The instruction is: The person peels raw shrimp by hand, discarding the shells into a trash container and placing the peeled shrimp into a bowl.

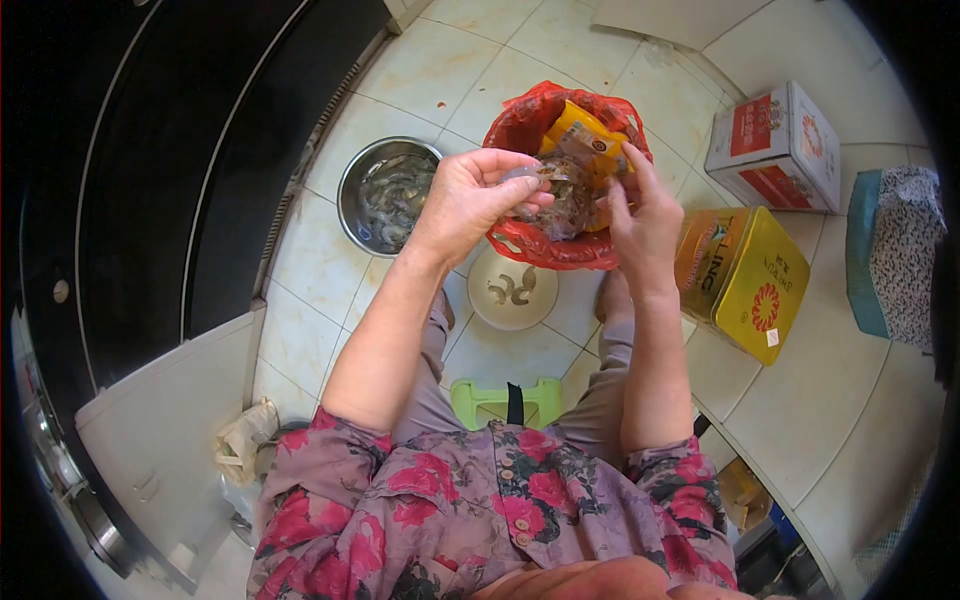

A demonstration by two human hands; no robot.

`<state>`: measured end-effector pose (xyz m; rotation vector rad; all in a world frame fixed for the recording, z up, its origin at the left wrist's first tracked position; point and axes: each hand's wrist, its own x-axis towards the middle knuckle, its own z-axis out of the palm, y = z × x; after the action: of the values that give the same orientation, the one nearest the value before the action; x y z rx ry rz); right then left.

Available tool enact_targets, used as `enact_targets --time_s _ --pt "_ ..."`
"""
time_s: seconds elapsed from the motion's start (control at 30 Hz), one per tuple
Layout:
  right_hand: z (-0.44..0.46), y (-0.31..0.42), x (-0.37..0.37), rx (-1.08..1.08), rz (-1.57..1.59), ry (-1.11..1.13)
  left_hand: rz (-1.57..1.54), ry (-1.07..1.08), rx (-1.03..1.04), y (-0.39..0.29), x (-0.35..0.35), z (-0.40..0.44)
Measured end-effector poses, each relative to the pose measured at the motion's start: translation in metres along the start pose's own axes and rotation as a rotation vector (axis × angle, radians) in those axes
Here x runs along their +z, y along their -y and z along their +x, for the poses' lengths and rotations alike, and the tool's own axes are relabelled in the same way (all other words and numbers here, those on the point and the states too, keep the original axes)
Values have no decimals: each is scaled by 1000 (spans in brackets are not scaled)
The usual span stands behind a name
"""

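Note:
Over a bin lined with a red plastic bag [518, 118], my left hand [480, 195] pinches a small greyish shrimp [535, 176]. My right hand [645, 215] is at the bin's right side, thumb and fingers bent close together; what they hold, if anything, is too small to tell. Inside the bin lie a yellow packet [583, 135] and a heap of brownish scraps [568, 205]. A steel bowl [347, 200] of grey shrimp stands to the left. Below the bin, a white bowl [510, 312] holds several shrimp.
A green stool [465, 400] is between the legs. On the right are a yellow tin [765, 285], a white and red carton [770, 145] and a blue patterned bag [900, 250]. Black cabinet fronts [180, 170] line the left, with a beige plastic bag [245, 440] below.

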<state>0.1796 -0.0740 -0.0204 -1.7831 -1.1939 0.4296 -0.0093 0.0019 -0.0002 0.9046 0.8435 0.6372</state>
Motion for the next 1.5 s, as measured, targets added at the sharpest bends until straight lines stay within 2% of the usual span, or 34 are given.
enact_targets --time_s 0.03,0.17,0.23,0.27,0.33,0.37,0.43,0.57,0.7,0.73,0.8,0.83,0.9,0.97,1.1,1.17,1.3,1.37,1.47,1.5 --pt "0 -3 1 -30 -155 39 -1 1 0 1 0 1" --pt "-2 -4 0 -9 -131 49 56 19 32 4 0 3" --pt "-4 5 1 166 156 113 95 20 50 9 -1 3" --pt "-6 10 4 169 156 112 118 26 83 12 0 3" --pt "-9 20 11 184 507 282 141 38 116 15 2 3" --pt "-9 19 14 184 506 281 223 59 123 15 3 2" --pt "-10 18 20 38 400 283 306 79 131 14 5 0" --pt "-10 17 18 152 466 286 391 64 171 9 7 -4" --pt "-10 17 18 154 378 279 492 82 236 16 5 -2" --pt "-11 15 19 100 294 262 492 82 235 16 5 -2" --pt "-11 15 20 47 212 244 674 81 312 14 6 -3" --pt "-10 16 20 45 205 238 675 81 312 14 7 -3" --pt "-8 21 17 43 198 229 435 66 282 14 8 -4" --pt "-6 30 11 327 417 300 335 83 250 13 8 -3" --pt "-4 26 3 370 617 282 39 84 145 4 6 -4" --pt "-4 28 3 339 756 267 47 96 135 5 4 -2" --pt "-2 22 3 281 746 330 129 117 171 10 2 0" --pt "-1 23 1 350 653 453 168 125 185 13 2 0" --pt "-3 22 9 300 551 424 329 80 245 18 5 -1" --pt "-4 23 9 300 550 425 553 61 400 17 5 -2"
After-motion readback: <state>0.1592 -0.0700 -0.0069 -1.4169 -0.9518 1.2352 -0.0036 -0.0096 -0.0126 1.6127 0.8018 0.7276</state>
